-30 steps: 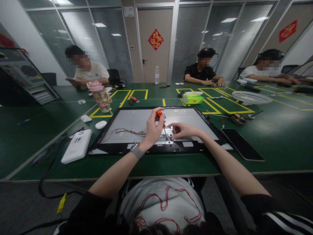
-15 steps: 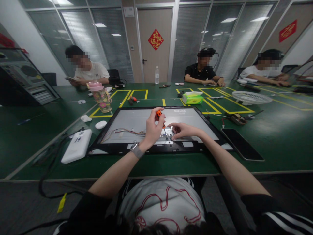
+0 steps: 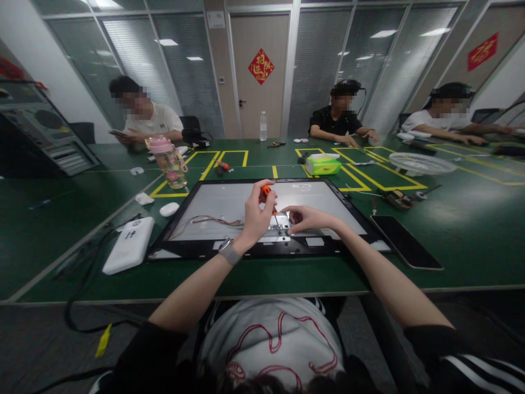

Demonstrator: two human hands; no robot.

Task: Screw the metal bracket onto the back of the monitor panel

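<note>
Tool position: the left hand [image 3: 259, 216] is curled around the handle of an orange screwdriver [image 3: 266, 192], with its thumb and fingers closed on the grip. The screwdriver is tilted; its shaft points down to a metal bracket [image 3: 284, 220] near the front edge of a black-framed panel [image 3: 328, 205].

Support position: the right hand [image 3: 309, 219] is half open, fingers bent, fingertips at the right side of the bracket. From where I stand, I cannot tell whether it grips anything.

Workpiece position: the panel lies flat on the green table [image 3: 287, 279], directly in front of the person. 1 cable bundle [image 3: 221, 221] runs across it, left of the left hand.

Surroundings: 1 white device [image 3: 129, 245] lies left of the panel and 1 dark phone [image 3: 406, 242] lies right of it. A pink-lidded bottle [image 3: 167, 164] stands beyond the panel's left side. 3 seated people [image 3: 342, 120] occupy the far side.
</note>
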